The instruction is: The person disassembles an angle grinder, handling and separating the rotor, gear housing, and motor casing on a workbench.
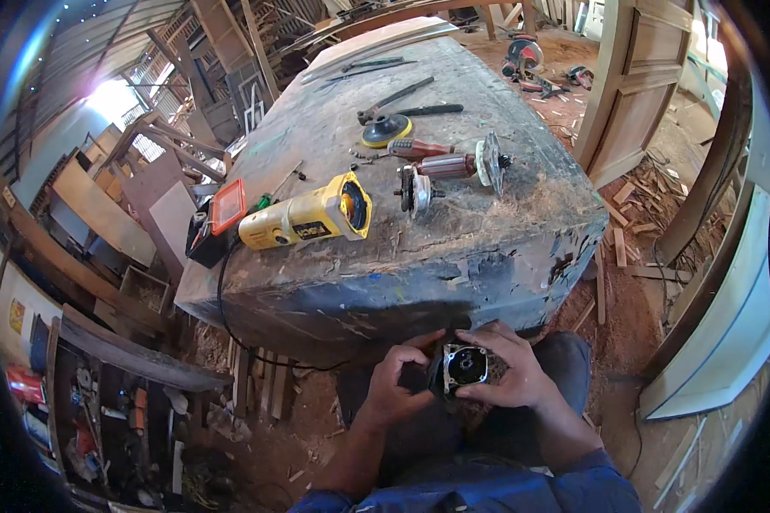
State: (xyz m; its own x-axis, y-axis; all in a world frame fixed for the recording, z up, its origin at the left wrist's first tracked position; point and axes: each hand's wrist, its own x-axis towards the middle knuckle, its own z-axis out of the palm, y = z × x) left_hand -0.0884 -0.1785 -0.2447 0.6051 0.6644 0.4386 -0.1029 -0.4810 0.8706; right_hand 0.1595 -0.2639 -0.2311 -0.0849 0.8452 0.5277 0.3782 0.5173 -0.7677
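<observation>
Above my lap, both hands grip a black gear housing (pixel 466 365) with a pale metal rim and a dark round opening. My left hand (pixel 395 380) holds its left side, fingers curled. My right hand (pixel 515 369) wraps its right side, thumb along the lower edge. Ahead on the workbench (pixel 334 303) lies a yellow power-tool body (pixel 293 221), its open end facing right. Beside it are a gear on a round plate (pixel 415 190) and a motor armature (pixel 449 167) with copper windings and a white fan. A red-handled tool (pixel 417 149) lies behind the armature.
A round backing pad (pixel 387 132) and a hammer (pixel 395 100) lie farther back. On the left are a green-handled screwdriver (pixel 268 198) and a black box (pixel 205 246) with an orange-rimmed lid (pixel 228 206). A black cord (pixel 222 295) hangs over the bench edge. Wood scraps litter the floor.
</observation>
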